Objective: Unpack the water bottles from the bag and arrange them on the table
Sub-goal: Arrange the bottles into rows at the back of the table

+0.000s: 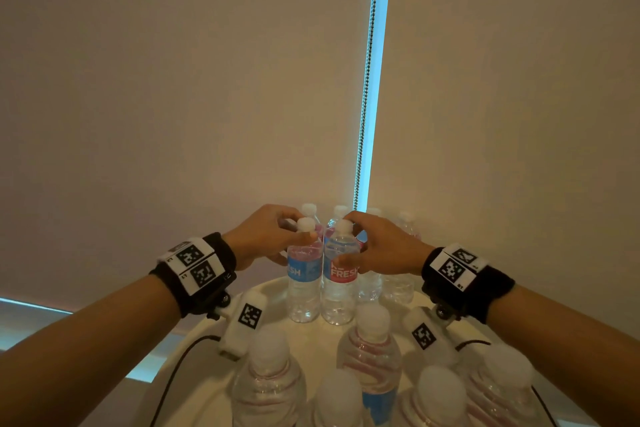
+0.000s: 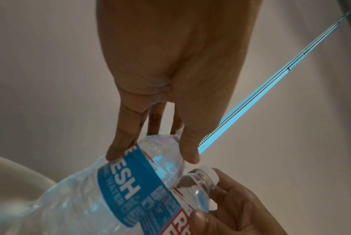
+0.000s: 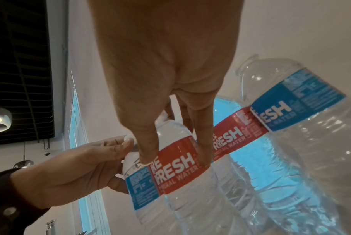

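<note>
Two clear water bottles stand side by side on the round white table. My left hand grips the shoulder and neck of the blue-labelled bottle; the left wrist view shows my left hand with thumb and fingers curled round that bottle. My right hand grips the top of the red-labelled bottle, and in the right wrist view my right hand pinches it at the label's upper edge. Both bottles are upright with their bases on the table. No bag is in view.
Several more bottles stand behind and to the right of the held pair. Several capped bottles crowd the near side of the table. A roller blind with a bead chain hangs close behind.
</note>
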A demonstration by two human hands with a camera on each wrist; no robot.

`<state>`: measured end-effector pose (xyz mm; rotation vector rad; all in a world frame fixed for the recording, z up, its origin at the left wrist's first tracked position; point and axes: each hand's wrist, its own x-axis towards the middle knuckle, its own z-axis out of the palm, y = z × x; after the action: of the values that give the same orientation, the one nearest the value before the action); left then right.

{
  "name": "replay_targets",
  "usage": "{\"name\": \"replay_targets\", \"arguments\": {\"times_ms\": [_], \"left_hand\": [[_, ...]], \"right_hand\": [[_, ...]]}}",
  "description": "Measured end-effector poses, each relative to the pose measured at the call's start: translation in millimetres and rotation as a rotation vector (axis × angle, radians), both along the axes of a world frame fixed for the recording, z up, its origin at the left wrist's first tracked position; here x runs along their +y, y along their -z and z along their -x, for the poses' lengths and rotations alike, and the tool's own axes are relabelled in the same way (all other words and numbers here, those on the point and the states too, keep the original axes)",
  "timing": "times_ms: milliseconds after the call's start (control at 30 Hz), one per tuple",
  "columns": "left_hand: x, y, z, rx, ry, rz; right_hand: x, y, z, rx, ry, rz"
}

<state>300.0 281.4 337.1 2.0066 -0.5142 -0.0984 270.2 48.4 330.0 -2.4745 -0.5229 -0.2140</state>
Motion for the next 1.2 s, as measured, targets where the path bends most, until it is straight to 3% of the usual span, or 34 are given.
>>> {"name": "replay_targets", "arguments": {"times_ms": [533, 800, 966, 1200], "left_hand": [[2.0, 9.3, -5.8, 0.003, 0.012, 0.071], [15.6, 8.1, 1.9, -0.015, -0.071, 0.051], [43.8, -1.0, 27.9, -0.174, -0.135, 0.122], [77.5, -16.4, 119.5, -0.375, 0.061, 0.184]], "right_hand": [[3.6, 3.4, 0.3, 0.024, 0.038, -0.053], [-10.4, -3.4, 11.9, 0.048, 0.083, -0.067], [-46.3, -30.6, 54.7, -0.058, 0.108, -0.167], [-94.9, -47.9, 151.9, -0.22, 0.118, -0.256]]}}
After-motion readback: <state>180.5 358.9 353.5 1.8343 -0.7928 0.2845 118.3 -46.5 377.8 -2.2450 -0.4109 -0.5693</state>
